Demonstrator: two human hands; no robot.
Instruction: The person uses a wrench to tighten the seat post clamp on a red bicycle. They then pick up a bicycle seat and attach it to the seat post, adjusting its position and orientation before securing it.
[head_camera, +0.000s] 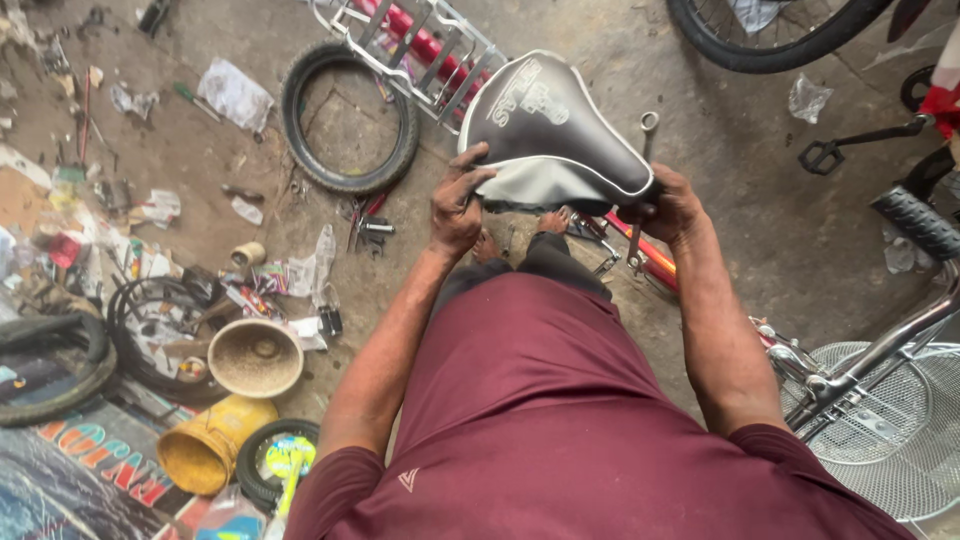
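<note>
Both hands are up on a bicycle saddle (555, 125), held out in front of the person's chest above the concrete floor (780, 230). The saddle is smooth, glossy black vinyl with white piping along its lower edge and pale lettering across the top, a rounded teardrop shape. Its broad rear sits up and left in the view, its narrow nose runs down to the right, so the long axis slants diagonally. The left hand (455, 205) clamps the wide rear edge, thumb on top, fingers curled under the skirt. The right hand (672, 205) closes around the nose end, fingers wrapped underneath and hidden. Both hands are grimy.

Below the saddle lies a red bicycle frame (640, 250) with a silver wire rear rack (430, 45). A small black rubber tyre (350, 115) lies flat to the left, beyond it scattered paper and tools. A round tan bowl (255, 357) and a yellow bucket (205, 450) sit lower left; a chrome mesh basket (890, 420) is lower right.
</note>
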